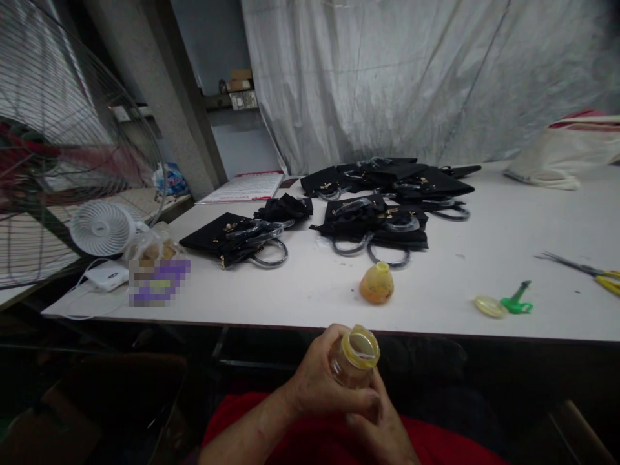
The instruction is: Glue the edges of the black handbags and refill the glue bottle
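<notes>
Below the near table edge, over my red lap, both hands close round a small open jar (pixel 356 358) with a yellowish rim. My left hand (pixel 320 381) wraps its side from the left. My right hand (pixel 380 423) grips it from below and to the right. On the white table (pixel 484 226) just ahead lies a small orange-yellow bottle (pixel 376 284). A round yellowish lid (pixel 490 307) rests to the right beside a green plastic tool (pixel 517 300).
Several black handbags (pixel 372 223) lie across the middle and back of the table. Yellow-handled scissors (pixel 588 271) lie at the right edge. A small white fan (pixel 101 227), a bag and a white device sit at the left corner, beside a large floor fan (pixel 58 148).
</notes>
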`<state>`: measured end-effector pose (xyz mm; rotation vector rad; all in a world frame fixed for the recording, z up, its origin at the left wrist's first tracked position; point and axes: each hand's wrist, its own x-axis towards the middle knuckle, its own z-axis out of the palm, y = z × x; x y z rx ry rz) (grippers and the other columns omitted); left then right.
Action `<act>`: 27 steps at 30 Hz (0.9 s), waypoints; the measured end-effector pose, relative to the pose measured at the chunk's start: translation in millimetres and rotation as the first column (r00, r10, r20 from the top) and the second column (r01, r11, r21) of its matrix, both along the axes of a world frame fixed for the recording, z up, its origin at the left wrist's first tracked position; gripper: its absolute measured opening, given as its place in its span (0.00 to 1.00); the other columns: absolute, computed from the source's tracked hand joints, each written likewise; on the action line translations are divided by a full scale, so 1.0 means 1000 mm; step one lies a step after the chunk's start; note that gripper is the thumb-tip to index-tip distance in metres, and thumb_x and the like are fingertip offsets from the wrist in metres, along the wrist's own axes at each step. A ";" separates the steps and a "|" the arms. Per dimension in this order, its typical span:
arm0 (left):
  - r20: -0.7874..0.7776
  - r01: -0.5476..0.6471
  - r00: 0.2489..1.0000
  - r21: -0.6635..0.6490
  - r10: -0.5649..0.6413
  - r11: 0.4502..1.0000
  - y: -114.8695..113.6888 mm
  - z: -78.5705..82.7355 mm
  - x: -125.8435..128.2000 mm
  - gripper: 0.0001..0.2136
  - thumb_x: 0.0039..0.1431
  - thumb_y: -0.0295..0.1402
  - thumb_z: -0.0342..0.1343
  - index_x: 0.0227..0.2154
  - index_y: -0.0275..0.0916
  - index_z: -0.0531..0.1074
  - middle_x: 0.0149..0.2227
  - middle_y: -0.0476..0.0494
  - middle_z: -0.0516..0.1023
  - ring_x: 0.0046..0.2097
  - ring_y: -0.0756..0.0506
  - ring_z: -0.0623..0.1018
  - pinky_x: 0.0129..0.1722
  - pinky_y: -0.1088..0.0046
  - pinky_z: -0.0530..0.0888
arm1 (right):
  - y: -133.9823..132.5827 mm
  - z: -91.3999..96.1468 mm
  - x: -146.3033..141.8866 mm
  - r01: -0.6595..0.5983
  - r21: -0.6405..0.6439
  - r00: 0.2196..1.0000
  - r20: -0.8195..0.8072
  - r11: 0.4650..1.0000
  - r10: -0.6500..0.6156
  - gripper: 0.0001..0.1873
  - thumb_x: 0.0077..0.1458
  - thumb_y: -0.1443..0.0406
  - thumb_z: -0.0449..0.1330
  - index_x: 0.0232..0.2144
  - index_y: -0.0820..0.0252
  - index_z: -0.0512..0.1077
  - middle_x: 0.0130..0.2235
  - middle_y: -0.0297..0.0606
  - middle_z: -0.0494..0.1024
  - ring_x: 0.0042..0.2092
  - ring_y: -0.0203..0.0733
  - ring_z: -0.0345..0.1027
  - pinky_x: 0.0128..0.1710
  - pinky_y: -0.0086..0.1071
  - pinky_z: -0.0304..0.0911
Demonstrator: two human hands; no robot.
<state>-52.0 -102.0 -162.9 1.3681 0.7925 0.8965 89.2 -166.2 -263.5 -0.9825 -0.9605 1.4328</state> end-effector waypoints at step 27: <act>0.176 0.399 0.893 0.115 -0.414 0.910 0.009 0.011 0.009 0.36 0.28 0.34 0.79 0.45 0.38 0.73 0.41 0.40 0.79 0.40 0.43 0.79 0.40 0.68 0.76 | 0.000 -0.013 0.010 -0.169 -0.128 0.948 -0.291 0.977 0.125 0.49 0.46 0.23 0.42 0.43 0.48 0.81 0.44 0.44 0.84 0.48 0.60 0.78 0.48 0.56 0.73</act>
